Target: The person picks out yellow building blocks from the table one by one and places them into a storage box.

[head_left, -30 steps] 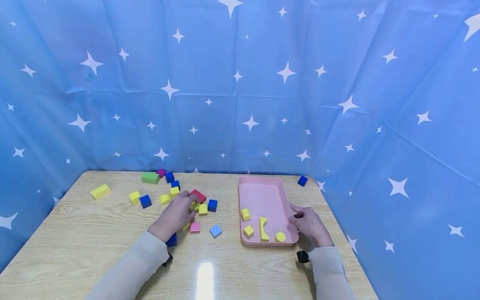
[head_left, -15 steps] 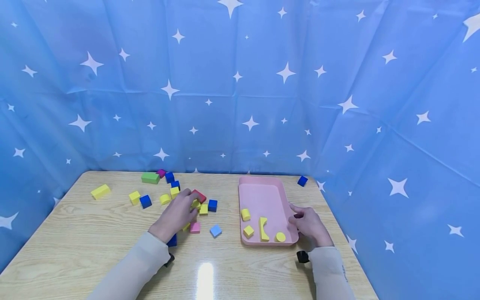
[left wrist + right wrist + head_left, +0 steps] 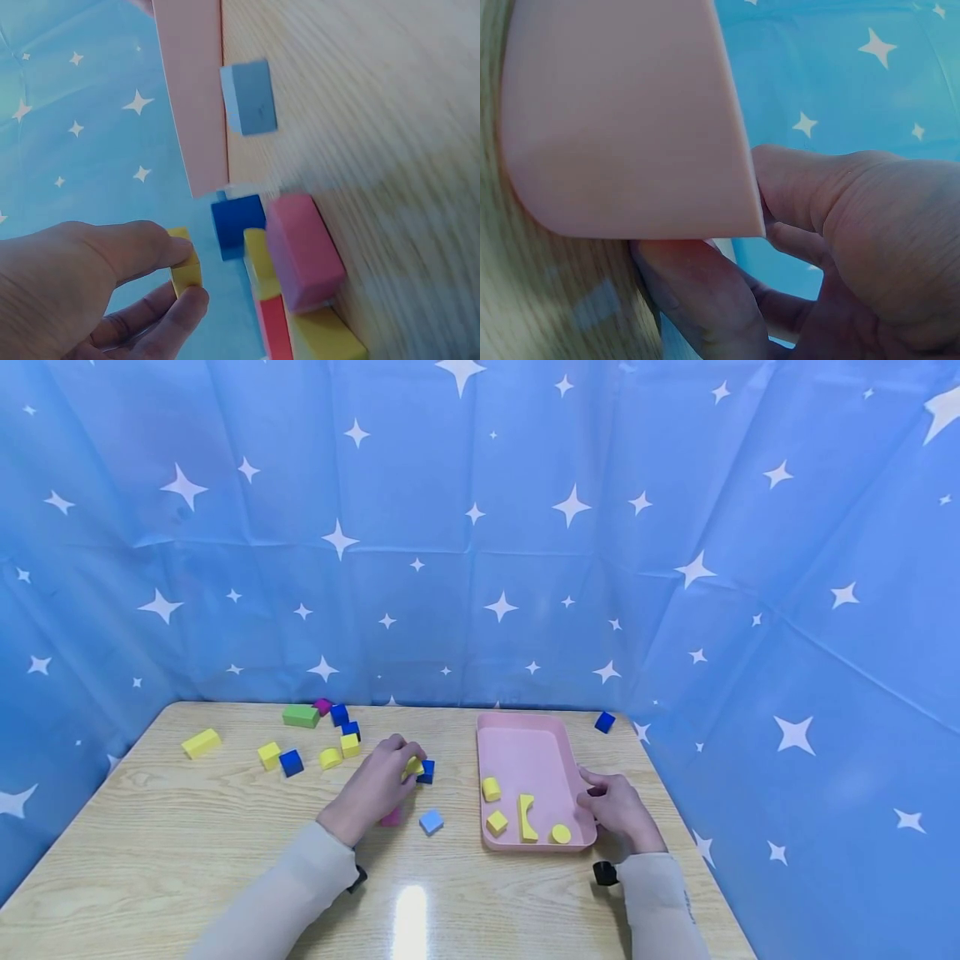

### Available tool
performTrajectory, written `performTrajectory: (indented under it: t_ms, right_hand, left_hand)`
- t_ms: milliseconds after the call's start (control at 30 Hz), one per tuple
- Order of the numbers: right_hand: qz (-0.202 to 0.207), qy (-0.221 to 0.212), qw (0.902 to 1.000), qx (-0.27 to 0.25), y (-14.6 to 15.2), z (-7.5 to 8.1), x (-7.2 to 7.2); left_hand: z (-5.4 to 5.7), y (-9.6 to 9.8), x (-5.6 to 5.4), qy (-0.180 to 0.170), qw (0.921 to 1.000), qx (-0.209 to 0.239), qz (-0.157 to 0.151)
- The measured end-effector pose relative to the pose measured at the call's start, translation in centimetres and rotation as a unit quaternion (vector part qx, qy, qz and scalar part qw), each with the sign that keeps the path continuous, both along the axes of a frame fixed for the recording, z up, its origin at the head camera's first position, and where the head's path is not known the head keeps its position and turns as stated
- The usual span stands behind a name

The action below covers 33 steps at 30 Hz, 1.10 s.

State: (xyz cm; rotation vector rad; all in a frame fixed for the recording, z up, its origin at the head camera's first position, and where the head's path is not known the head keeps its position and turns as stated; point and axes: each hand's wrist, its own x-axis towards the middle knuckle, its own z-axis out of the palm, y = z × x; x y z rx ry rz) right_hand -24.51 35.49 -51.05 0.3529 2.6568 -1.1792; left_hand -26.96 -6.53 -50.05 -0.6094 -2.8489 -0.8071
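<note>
Thumb and fingers of my left hand [image 3: 378, 781] pinch a small yellow block [image 3: 186, 274], held above a cluster of blocks. Close by in the left wrist view are a dark blue cube [image 3: 238, 225], a pink block [image 3: 306, 251], a red block [image 3: 274, 326] and two yellow blocks. In the head view the hand covers most of that cluster. My right hand [image 3: 621, 810] grips the right side wall of a pink tray [image 3: 525, 752], thumb over its rim. Several yellow blocks lie in the tray's near half, among them an arch block [image 3: 527, 820].
A light blue block [image 3: 431, 822] lies between the left hand and the tray. Yellow, blue, green [image 3: 301, 716] and magenta blocks are scattered over the table's left and back. One blue cube [image 3: 605, 722] sits behind the tray's right side. A starry curtain [image 3: 480, 568] hangs behind the table.
My left hand has moved right and slightly up with the yellow block pinched, now covering the red block and part of the blue cube. The right hand and tray have stayed put.
</note>
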Motion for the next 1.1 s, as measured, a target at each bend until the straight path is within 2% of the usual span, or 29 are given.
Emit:
performTrajectory:
  t_ms: [300,567,667,833,1100]
  right_hand:
    - [0.005,0.003,1.0000,0.008,0.1,0.1,0.1]
    - [-0.002,-0.006,0.9999,-0.009,0.2,0.0,0.1]
    - [0.007,-0.004,0.9999,-0.008,0.2,0.1,0.2]
    - [0.034,0.007,0.9993,0.014,0.1,0.5,0.2]
    - [0.068,0.052,0.9943,0.063,-0.3,0.5,0.1]
  left_hand:
    - [0.6,2.4,0.3,-0.006,0.9996,0.016,-0.020]
    - [1.3,5.1,0.8,0.012,0.9986,0.012,-0.049]
    - [1.5,6.1,1.0,0.024,0.9978,0.005,-0.062]
    - [1.9,7.7,1.4,0.017,0.9966,0.007,-0.080]
    - [2.2,10.5,2.5,0.026,0.9936,-0.009,-0.110]
